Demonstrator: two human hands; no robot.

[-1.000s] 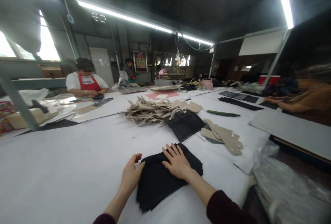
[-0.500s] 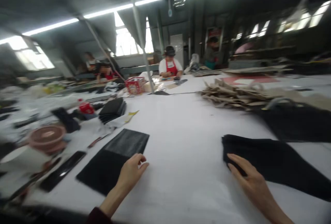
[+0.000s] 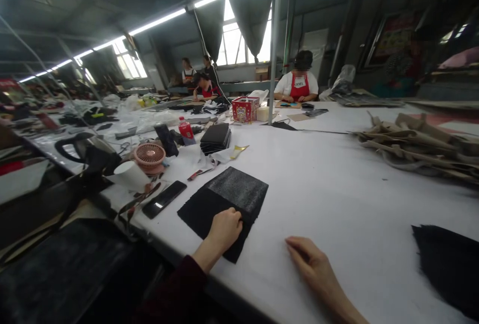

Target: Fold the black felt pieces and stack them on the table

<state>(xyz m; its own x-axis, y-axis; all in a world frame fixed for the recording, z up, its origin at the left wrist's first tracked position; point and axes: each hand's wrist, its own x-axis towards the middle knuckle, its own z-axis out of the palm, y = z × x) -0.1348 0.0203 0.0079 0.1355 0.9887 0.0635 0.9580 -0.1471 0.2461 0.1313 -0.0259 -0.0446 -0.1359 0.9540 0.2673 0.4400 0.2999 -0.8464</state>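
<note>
Tabletop (image 3: 318,179) bears red box (image 3: 245,110), contents unclear; left hand (image 3: 226,227) touches cloth (image 3: 200,213).

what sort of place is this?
Probably a fabric or leather-goods workshop: a broad white-covered worktable, a heap of thin, floppy beige sheets, a flat black piece of cloth-like material with a greyish panel, and a co-worker in a bright red apron.

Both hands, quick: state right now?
Left hand: curled on the black cloth; whether it grips cannot be told.
Right hand: half open, nothing visible in it.
</note>
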